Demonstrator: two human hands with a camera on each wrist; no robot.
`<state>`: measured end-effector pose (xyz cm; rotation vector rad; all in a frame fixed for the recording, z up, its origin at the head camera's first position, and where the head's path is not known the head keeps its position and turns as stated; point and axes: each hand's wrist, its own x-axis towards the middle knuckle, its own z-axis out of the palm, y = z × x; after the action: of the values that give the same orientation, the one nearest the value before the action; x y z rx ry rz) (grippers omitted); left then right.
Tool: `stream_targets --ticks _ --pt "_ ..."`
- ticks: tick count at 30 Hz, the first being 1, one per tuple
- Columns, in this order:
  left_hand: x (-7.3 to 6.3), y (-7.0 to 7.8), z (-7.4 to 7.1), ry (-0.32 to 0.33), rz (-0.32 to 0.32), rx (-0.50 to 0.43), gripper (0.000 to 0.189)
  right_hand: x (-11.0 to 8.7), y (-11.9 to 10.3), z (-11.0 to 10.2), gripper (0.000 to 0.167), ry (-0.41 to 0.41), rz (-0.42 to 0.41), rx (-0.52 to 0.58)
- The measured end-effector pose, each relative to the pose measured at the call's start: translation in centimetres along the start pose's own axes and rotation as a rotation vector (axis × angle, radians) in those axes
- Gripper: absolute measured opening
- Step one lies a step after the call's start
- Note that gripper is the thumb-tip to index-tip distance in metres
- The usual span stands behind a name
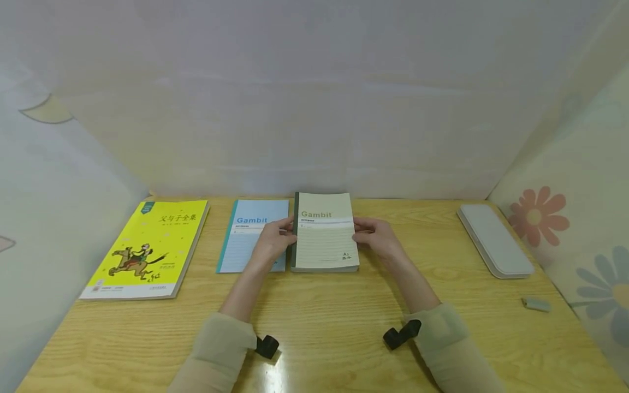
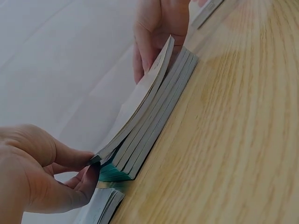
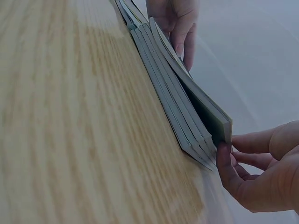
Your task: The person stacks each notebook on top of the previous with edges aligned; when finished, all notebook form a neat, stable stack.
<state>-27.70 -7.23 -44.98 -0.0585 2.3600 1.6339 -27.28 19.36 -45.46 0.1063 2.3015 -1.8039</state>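
Observation:
A cream notebook (image 1: 322,234) with a dark spine lies over a stack of several notebooks (image 2: 156,119), its ends lifted off the one beneath. My left hand (image 1: 273,240) pinches its spine edge between thumb and fingers. On the opposite edge, my right hand (image 1: 377,238) pinches it the same way. In the left wrist view the notebook bows, and teal spines show below it. Just left of the stack lies a light blue notebook (image 1: 249,254), partly covered by my left hand in the head view.
A yellow picture-covered book (image 1: 147,245) lies at the left of the wooden table (image 1: 324,327). Toward the right are a pale rounded case (image 1: 495,240) and a small grey-green object (image 1: 536,304). A pale wall (image 1: 314,120) rises behind the notebooks.

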Motion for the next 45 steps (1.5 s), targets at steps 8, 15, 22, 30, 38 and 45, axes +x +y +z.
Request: stream_targets --ticks 8,15,22,30,38,45 --pt "0.0 0.0 0.4 0.057 0.037 0.092 0.060 -0.2 0.0 0.2 0.052 0.027 -0.014 -0.052" --pt "-0.1 -0.1 0.5 0.089 0.063 0.141 0.057 0.1 0.3 0.7 0.051 0.073 -0.017 -0.095" --pt "0.1 0.0 0.5 0.093 0.071 0.158 0.057 -0.1 0.1 1.0 0.049 0.117 -0.053 -0.160" --pt "0.0 0.0 0.5 0.119 0.086 0.201 0.055 -0.5 -0.2 1.1 0.049 0.120 -0.081 -0.207" --pt "0.0 0.0 0.5 0.133 0.101 0.226 0.055 -0.6 -0.5 1.1 0.050 0.121 -0.060 -0.238" --pt "0.1 0.0 0.6 0.131 0.096 0.220 0.055 -0.7 -0.5 1.2 0.052 0.128 -0.063 -0.260"
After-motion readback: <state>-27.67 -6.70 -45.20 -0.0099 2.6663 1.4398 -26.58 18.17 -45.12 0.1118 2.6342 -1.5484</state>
